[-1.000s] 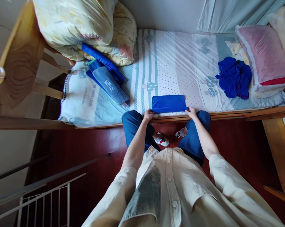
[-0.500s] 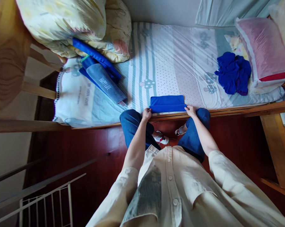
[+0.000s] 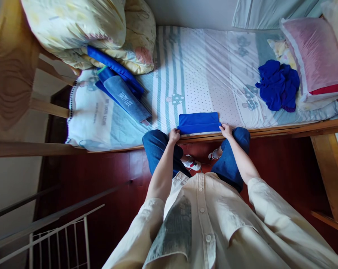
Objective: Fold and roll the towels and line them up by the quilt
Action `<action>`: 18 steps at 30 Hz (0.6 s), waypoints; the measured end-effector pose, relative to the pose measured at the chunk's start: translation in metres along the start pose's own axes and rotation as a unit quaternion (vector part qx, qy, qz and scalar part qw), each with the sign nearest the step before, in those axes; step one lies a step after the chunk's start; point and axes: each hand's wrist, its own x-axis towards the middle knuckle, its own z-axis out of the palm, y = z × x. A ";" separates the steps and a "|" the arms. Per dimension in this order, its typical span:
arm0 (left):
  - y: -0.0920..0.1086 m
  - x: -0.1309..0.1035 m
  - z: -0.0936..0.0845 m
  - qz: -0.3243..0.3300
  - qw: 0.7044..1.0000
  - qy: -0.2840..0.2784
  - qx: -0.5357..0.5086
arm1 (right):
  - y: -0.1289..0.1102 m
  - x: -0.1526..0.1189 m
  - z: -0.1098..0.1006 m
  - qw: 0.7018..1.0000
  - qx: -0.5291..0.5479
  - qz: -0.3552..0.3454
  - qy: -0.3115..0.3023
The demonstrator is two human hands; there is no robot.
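Note:
A blue cloth [image 3: 199,118], folded into a flat strip with its near edge turned over, lies at the front edge of the bed [image 3: 198,84]. My left hand [image 3: 174,135] pinches its near left corner. At the near right corner, my right hand [image 3: 225,130] grips the same cloth between thumb and fingers. To the left lies a pile of folded towels, the top one a grey-blue towel [image 3: 126,99] lettered "HAPPY LIFE". A crumpled blue cloth [image 3: 278,86] sits in a heap on the right.
A pink pillow [image 3: 312,56] is at the right end of the bed, and a bunched yellow quilt [image 3: 76,26] at the left. Wooden bed posts [image 3: 14,71] stand at the left. A white metal rack [image 3: 59,239] is on the floor, lower left.
Both hands keep hold of the cloth's near corners and have hardly moved. The view has shifted slightly.

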 end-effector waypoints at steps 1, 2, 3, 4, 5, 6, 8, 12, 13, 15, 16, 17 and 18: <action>0.001 -0.001 0.000 0.000 1.000 0.000 0.003 | 0.000 0.000 0.000 1.000 0.001 -0.002 0.001; 0.002 -0.001 0.000 0.000 1.000 0.000 0.007 | 0.001 0.000 0.000 1.000 0.003 -0.004 0.002; 0.002 -0.002 0.000 0.000 1.000 0.001 0.010 | 0.001 0.000 0.001 1.000 0.006 -0.005 0.003; 0.003 -0.002 0.000 0.000 1.000 0.002 0.013 | 0.001 0.001 0.001 1.000 0.008 -0.007 0.003; 0.004 -0.003 0.001 0.001 1.000 0.003 0.016 | 0.002 0.001 0.001 1.000 0.012 -0.007 0.002; 0.005 -0.003 0.001 0.002 1.000 0.005 0.018 | 0.003 0.002 0.002 1.000 0.017 -0.007 0.003; 0.006 -0.005 0.000 0.007 1.000 0.012 0.020 | 0.004 0.002 0.002 0.999 0.032 -0.014 0.013; 0.008 -0.014 -0.004 0.041 0.998 0.047 0.024 | 0.002 -0.001 -0.001 0.994 0.046 -0.063 0.071; 0.009 -0.017 -0.005 0.073 0.995 0.061 0.036 | 0.000 -0.003 -0.002 0.992 0.039 -0.087 0.079; 0.011 -0.024 -0.008 0.172 0.979 0.068 0.081 | -0.005 -0.009 -0.003 0.986 0.015 -0.146 0.076; 0.012 -0.028 -0.008 0.226 0.966 0.057 0.108 | -0.007 -0.012 -0.004 0.982 -0.001 -0.175 0.067; 0.012 -0.031 -0.008 0.273 0.952 0.038 0.134 | -0.009 -0.015 -0.004 0.978 -0.017 -0.199 0.056; 0.013 -0.033 -0.008 0.305 0.940 0.016 0.154 | -0.011 -0.018 -0.003 0.975 -0.033 -0.217 0.043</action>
